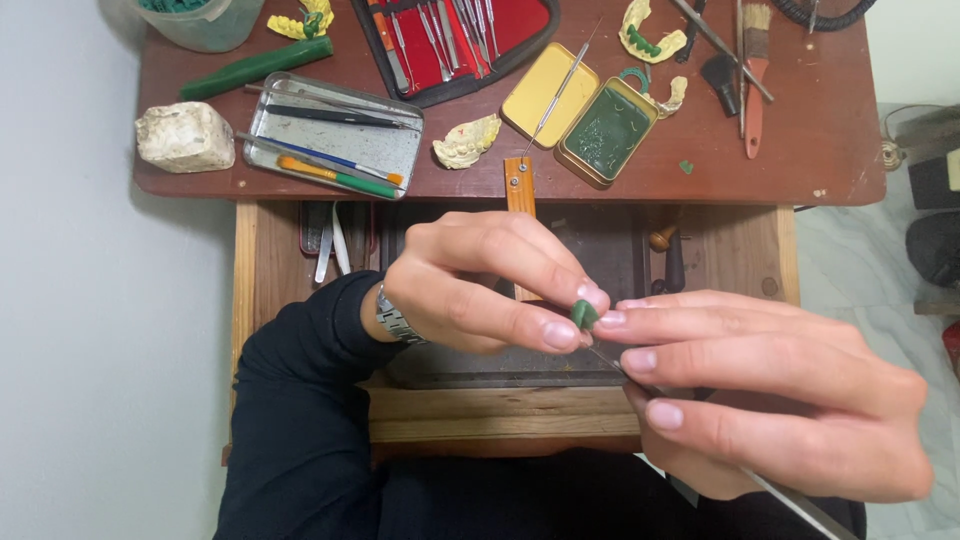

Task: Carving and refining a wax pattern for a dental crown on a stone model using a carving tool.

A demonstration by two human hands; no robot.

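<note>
Left hand (pixel 490 285): frame centre, fingers curled together, thumb + index tips pinched on small green wax piece (pixel 585 314); metal watch (pixel 397 320) at wrist, black sleeve (pixel 300 400) below.
Right hand (pixel 770 390): lower right, fingers closed round thin metal tool (pixel 800 505), index tip touching the green piece; tool shaft runs out toward bottom right corner.
Green wax piece: centre of frame, between both hands' fingertips, above the open wooden drawer (pixel 500 410).
Tabletop (pixel 800 150): reddish brown, across upper frame.
Upper left: white plaster lump (pixel 185 137), green stick (pixel 255 68), metal tray (pixel 335 135) w/ pencils + instruments.
Top centre: red-lined instrument case (pixel 455 40), open.
Upper centre: yellow tin (pixel 575 112), lid open, green wax inside; thin probe lying across the lid.
Dental casts: yellowish, one (pixel 467 141) just beside tray, another (pixel 650 42) near top, right of the case.
Upper right: brush (pixel 755 70) w/ orange handle, upright in frame.
</note>
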